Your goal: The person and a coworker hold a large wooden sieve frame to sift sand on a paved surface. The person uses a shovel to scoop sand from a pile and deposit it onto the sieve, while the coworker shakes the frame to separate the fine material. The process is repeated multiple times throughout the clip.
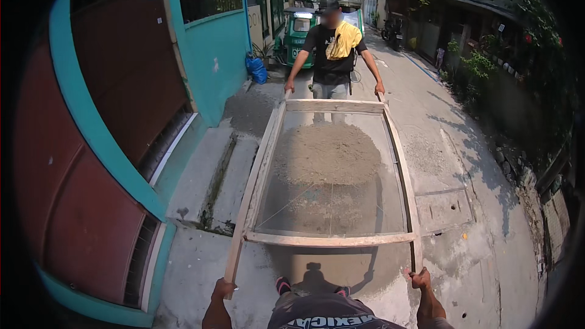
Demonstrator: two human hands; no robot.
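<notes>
A large wooden-framed mesh screen is held level in front of me by handles at both ends. My left hand is closed around the near left handle, and my right hand grips the near right one. Across from me a person in a black shirt and cap, a yellow cloth over one shoulder, holds both far handles. Within the frame's outline shows a heap of sand; whether it lies on the mesh or on the ground beneath, I cannot tell.
A teal wall with a raised concrete ledge and a narrow gutter runs along the left. Behind the other person stand a green tricycle and a blue bag. Plants and rubble edge the lane's right side.
</notes>
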